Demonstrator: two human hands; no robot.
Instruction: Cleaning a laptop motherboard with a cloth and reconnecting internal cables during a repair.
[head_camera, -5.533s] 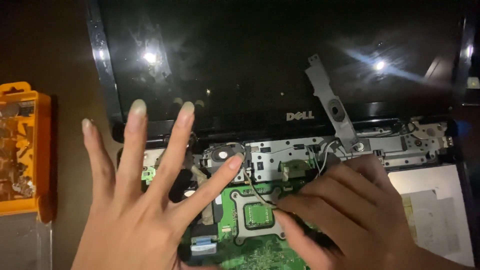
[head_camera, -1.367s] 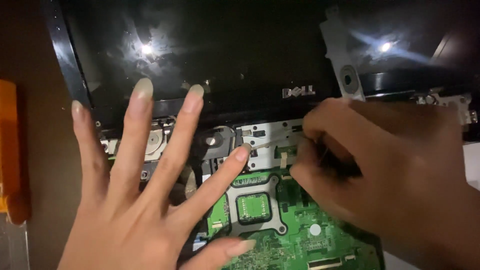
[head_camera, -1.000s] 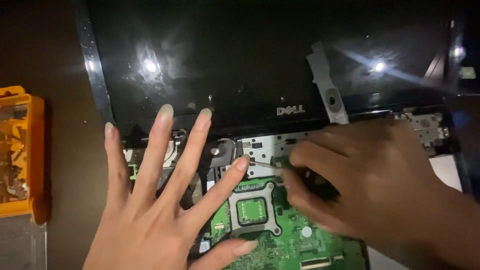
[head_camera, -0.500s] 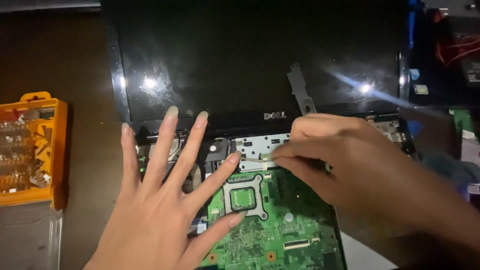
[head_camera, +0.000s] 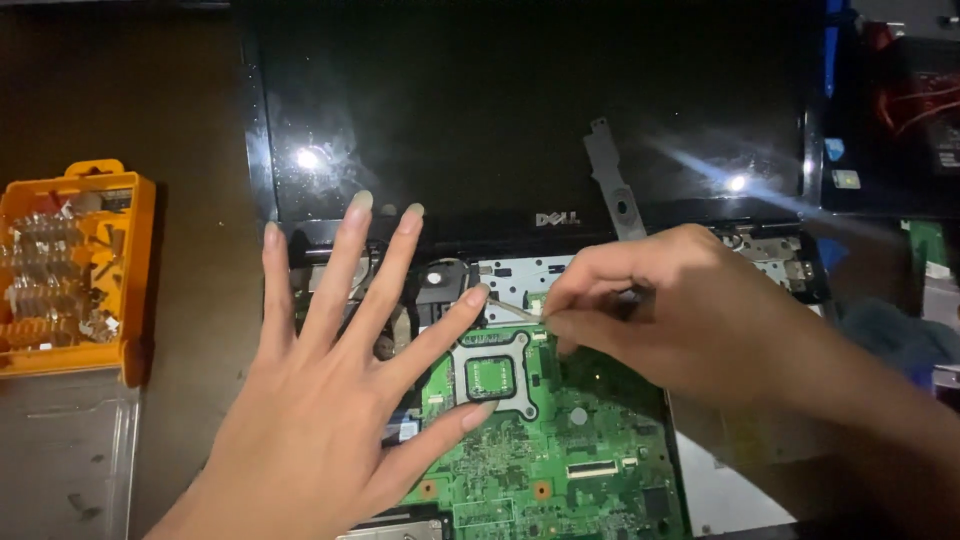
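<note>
A dismantled laptop lies open, its black screen (head_camera: 520, 130) at the back and its green circuit board (head_camera: 560, 450) exposed. My left hand (head_camera: 330, 400) lies flat with fingers spread over the left part of the base, its thumb and index finger bracketing the square processor socket (head_camera: 492, 375). My right hand (head_camera: 670, 320) reaches in from the right and pinches a thin tool (head_camera: 515, 308), whose tip touches the silver metal plate (head_camera: 515, 280) just above the socket. What the tool is exactly stays hidden in the fingers.
An orange case of screwdriver bits (head_camera: 70, 270) stands open on the left, with its clear lid (head_camera: 60, 460) below it. A loose grey speaker bracket (head_camera: 612, 195) leans on the screen. Dark clutter (head_camera: 900, 110) and cloth fill the right edge.
The view has pulled back and shifted, so more of the circuit board shows. My right hand has moved left towards the socket's top edge. My left hand stays spread on the base.
</note>
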